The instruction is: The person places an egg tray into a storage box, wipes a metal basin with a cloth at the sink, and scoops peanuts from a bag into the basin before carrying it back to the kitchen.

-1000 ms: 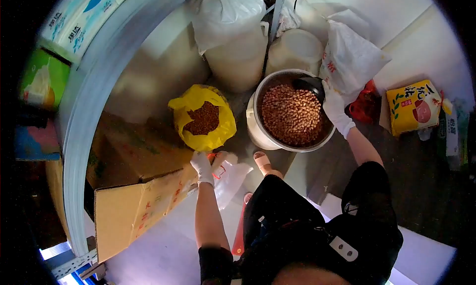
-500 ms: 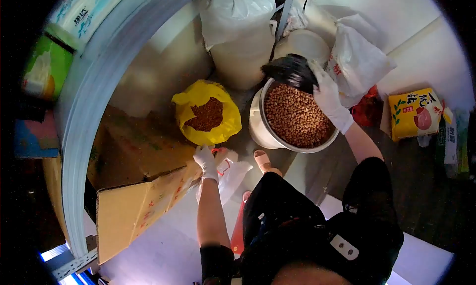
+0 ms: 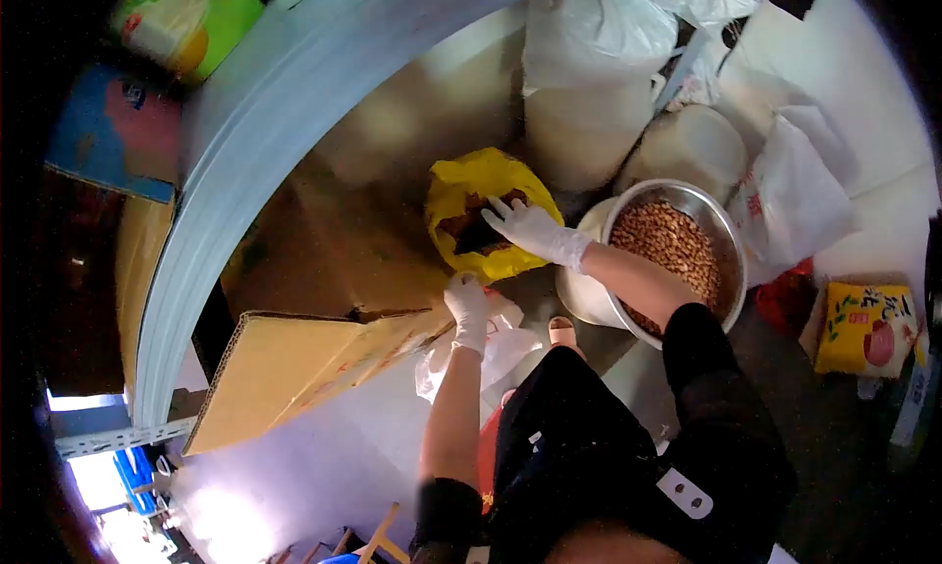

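My right hand [image 3: 535, 232], in a white glove, reaches into the mouth of the yellow plastic bag [image 3: 520, 262] with its fingers spread. A black scoop-like thing [image 3: 479, 234] lies under it, partly hidden, among reddish-brown contents. My left hand [image 3: 467, 307], also gloved, is closed at the bag's near rim, its fingertips partly hidden. Beside that hand is a white plastic bag [image 3: 481, 360] with red marks. A metal basin [image 3: 731, 245] of brown nuts or beans [image 3: 677, 245] stands under my right forearm.
An open cardboard box [image 3: 294, 363] stands at left, near a grey curved frame [image 3: 245, 122]. White containers [image 3: 687, 147] and a stuffed white bag [image 3: 800, 201] stand behind the basin. A yellow packet [image 3: 863, 328] lies at right.
My right hand has moved left from above the basin to the yellow bag. The black thing it held is now in the bag, under the spread fingers. The view has shifted too.
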The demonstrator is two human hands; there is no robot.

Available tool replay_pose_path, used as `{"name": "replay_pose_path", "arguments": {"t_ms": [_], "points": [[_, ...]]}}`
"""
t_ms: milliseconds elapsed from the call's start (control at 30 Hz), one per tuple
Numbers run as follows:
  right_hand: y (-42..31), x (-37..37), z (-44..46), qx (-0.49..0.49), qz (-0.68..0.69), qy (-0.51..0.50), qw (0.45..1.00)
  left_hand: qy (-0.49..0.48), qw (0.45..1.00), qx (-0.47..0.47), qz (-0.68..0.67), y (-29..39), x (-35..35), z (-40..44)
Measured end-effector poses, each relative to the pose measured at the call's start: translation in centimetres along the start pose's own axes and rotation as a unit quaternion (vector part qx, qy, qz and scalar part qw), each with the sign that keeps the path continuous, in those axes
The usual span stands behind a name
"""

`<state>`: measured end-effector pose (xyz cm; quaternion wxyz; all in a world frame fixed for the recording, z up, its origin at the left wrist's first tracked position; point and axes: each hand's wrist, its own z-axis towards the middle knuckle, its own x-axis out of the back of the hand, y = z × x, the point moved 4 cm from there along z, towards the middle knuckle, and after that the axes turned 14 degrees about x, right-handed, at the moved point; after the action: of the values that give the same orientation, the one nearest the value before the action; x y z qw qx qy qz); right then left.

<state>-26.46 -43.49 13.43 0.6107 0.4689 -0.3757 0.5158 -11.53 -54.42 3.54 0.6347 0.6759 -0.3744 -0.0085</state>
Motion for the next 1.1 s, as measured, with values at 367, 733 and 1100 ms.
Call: {"name": "replay_pose_path", "arguments": {"t_ms": [367,733,1100], "points": [[3.5,-13.6,6.3,-0.221,0.223,0.113,0.943,-0.001,0.999,0.0,-0.046,3.2,0.4,-0.7],[3.5,-18.7,2.1,-0.273,0.227,0.053,0.933,-0.076,0.994,0.04,-0.063,3.8,0.5,-1.8],[4.5,-19.6,-0.6,-0.306,0.245,0.034,0.919,-0.079,0.995,0.019,-0.053,4.3,0.0,-2.3]]}}
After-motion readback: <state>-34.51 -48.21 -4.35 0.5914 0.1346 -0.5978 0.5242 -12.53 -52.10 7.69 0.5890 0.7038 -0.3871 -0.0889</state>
